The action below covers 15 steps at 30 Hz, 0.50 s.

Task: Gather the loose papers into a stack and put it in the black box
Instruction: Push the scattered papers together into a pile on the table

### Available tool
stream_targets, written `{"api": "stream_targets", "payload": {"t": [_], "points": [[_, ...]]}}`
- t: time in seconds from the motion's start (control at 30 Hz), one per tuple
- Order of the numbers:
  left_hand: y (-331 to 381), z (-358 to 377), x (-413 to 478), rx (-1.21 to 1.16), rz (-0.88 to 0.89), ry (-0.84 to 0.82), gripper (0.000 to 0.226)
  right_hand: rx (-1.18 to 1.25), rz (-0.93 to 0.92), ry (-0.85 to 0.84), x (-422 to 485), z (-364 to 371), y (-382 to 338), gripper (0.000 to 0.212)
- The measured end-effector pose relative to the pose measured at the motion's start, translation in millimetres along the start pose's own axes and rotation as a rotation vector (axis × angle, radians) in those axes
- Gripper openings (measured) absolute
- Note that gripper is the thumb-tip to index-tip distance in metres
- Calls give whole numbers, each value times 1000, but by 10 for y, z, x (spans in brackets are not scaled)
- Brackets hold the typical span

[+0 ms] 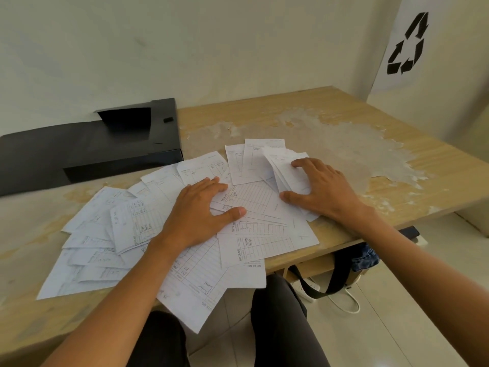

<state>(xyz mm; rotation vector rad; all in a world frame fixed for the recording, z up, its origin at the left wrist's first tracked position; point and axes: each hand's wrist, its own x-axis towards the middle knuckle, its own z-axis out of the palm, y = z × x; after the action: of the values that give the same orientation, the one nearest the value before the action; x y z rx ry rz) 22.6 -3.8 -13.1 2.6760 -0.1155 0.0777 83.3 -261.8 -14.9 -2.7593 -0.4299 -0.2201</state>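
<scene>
Worn wooden table [344,120]: tan top with a large pale patch of peeled finish at the far centre and right, set against an off-white wall. White sheet with a black recycling symbol [407,43] hangs on the wall at the far right.

Black box [87,147]: lies on the far left of the table, against the wall, its lid flap raised at the back. No papers are visible inside it. It sits just beyond the far left edge of the paper spread.

Loose papers [105,234]: printed forms with ruled tables and handwriting, fanned out in overlapping layers across the near centre and left of the table. Several sheets at the near edge overhang the table above the person's lap. The sheets are not squared into a stack.

Left hand [201,213]: palm down, fingers extended and flat on the middle of the spread, thumb pointing right. It presses on the sheets and grips none.

Right hand [320,189]: palm down at the right end of the spread, fingers spread over a small bunched group of sheets, thumb resting on the papers to the left. No sheet is lifted.

Under the table at the right: a bag with a black strap [336,276] and a white cable on the tiled floor
</scene>
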Motion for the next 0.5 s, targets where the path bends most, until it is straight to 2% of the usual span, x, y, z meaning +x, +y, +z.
{"api": "stream_targets", "payload": {"t": [0.37,0.5], "points": [[14,-4,-2,9,-2,-7,87,-78,147,15,248,136,-184,80],[4,-1,6,8,-5,-4,87,-59,143,14,362,190,-258,83]]}}
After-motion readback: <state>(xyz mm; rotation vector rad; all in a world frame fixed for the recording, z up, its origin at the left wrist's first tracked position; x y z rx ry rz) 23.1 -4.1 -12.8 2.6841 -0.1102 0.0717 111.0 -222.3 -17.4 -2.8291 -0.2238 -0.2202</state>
